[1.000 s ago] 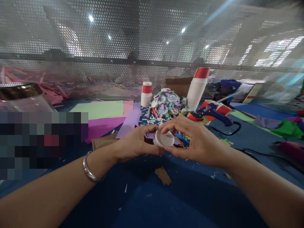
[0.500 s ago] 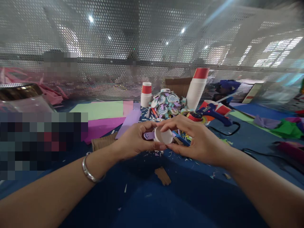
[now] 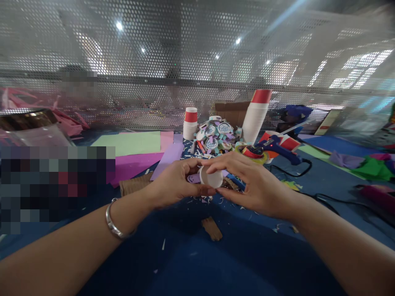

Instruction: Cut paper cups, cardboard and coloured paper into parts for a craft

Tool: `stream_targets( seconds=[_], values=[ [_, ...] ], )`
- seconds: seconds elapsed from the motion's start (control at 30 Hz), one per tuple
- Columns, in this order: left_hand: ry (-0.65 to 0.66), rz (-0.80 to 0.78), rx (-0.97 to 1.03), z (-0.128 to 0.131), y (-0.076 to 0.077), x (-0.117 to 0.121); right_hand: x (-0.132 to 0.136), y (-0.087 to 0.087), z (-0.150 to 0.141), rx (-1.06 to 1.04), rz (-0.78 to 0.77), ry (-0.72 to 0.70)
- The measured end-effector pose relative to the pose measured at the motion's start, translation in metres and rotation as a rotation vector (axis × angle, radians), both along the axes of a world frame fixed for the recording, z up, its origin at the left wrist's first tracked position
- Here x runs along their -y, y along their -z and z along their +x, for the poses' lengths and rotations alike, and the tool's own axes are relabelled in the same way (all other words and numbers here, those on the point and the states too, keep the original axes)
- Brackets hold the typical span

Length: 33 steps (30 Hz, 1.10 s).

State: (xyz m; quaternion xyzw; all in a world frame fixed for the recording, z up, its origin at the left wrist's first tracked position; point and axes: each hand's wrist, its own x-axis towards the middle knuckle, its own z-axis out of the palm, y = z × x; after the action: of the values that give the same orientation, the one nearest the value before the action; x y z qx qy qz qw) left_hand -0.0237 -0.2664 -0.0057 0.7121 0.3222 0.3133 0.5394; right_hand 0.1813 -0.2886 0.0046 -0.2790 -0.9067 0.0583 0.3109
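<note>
The blue bench (image 3: 185, 263) spread below, and toward one o'clock stood the tall cup stack (image 3: 256, 119). The left hand (image 3: 171, 183), at nine o'clock, and the right hand (image 3: 261, 185), at three o'clock, both pinched the white round piece (image 3: 213, 179) between them. In my judgement, light and even pressure on its rim was best, so that the purple paper tab (image 3: 193, 179), at its nine o'clock, stayed unbent.

The blue desk (image 3: 191, 263) is bearing a short cup stack (image 3: 190, 123), a taller leaning cup stack (image 3: 256, 117) and, between them, a paper-craft heap (image 3: 217, 133); a cardboard scrap (image 3: 212, 229) is lying nearer.
</note>
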Motion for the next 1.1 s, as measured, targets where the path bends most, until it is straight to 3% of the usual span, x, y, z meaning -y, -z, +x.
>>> stream_targets(
  seconds=[0.2, 0.37, 0.63, 1.1],
  values=[
    [0.033, -0.188, 0.119, 0.001, -0.001, 0.003, -0.002, 0.001, 0.000, 0.021, 0.021, -0.032],
    [-0.034, -0.248, 0.161, 0.003, 0.000, 0.003, -0.004, 0.002, 0.000, 0.034, 0.048, -0.042],
    [-0.078, -0.126, 0.141, 0.001, 0.012, -0.004, -0.002, 0.004, -0.001, 0.006, 0.083, 0.047],
    [-0.152, 0.015, 0.109, 0.005, 0.013, 0.000, -0.004, 0.007, -0.003, -0.074, 0.257, 0.160]
  ],
)
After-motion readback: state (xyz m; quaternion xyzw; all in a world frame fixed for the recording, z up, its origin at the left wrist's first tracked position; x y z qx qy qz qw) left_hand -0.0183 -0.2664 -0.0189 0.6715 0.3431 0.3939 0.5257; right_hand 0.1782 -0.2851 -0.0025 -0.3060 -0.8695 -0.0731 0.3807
